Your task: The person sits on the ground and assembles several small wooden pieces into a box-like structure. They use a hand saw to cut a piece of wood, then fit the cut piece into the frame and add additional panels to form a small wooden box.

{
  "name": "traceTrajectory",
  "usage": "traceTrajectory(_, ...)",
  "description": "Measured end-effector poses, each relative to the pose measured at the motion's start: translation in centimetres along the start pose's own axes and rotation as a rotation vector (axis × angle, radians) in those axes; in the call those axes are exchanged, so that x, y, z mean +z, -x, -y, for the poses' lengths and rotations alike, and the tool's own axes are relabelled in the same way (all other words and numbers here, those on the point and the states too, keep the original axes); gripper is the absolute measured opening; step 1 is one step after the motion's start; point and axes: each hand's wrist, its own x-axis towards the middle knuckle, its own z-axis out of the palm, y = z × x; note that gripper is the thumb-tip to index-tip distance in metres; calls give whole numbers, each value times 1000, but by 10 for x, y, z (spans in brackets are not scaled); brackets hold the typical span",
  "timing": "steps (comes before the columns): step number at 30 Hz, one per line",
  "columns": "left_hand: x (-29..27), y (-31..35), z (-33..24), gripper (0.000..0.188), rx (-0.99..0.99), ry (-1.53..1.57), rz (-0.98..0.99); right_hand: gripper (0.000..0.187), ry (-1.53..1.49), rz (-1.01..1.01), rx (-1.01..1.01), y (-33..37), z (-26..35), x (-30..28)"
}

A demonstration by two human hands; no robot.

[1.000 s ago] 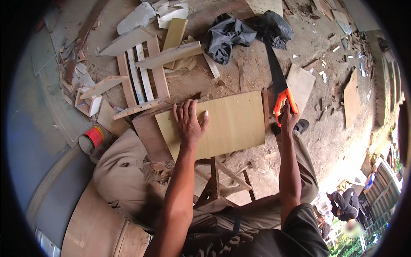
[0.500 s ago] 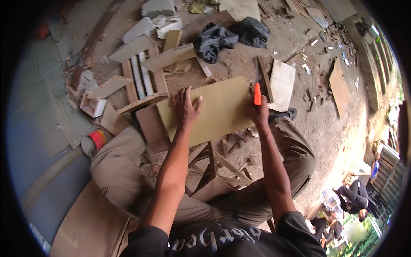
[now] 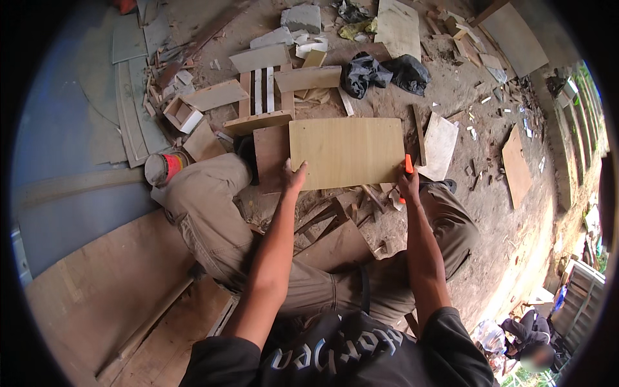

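A flat, light-brown wooden board (image 3: 348,151) is held out in front of me, above a darker board (image 3: 271,155). My left hand (image 3: 294,175) grips its near left corner, thumb on the upper face and the other fingers mostly hidden. At the near right corner, my right hand (image 3: 408,182) is closed round a tool with an orange handle (image 3: 408,163) and also meets the board's edge. Orange shows above and below that fist; the tool's working end is hard to make out. Under the board, between my legs, stand wooden pieces (image 3: 332,248).
Beyond the board lie a slatted wooden frame (image 3: 287,97), black plastic bags (image 3: 365,74) and a pale panel (image 3: 438,145). A can with a red band (image 3: 164,169) stands by my left knee. Wood scraps litter the ground. Another person (image 3: 532,332) is at the lower right.
The board has turned to lie nearly straight across. My left hand has slid from its upper face to the near left corner. My right hand still has the orange-handled tool, now lower along the edge.
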Motion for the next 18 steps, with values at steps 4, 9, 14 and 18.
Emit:
traceTrajectory(4, 10, -4, -33, 63, -200, 165, 128, 13, 65, -8, -26, -19, 4, -46)
traceTrajectory(9, -1, -8, -71, 82, -303, 708, 33, 13, -166, -88, -116, -14, 142, -27)
traceTrajectory(14, -21, 10, -154, 75, -39, 1144, 14, 28, -289, -297, -176, 1, 201, -48)
traceTrajectory(18, -57, 5, -150, 64, 117, 1354, 123, 31, -550, -356, -110, 16, 247, -35)
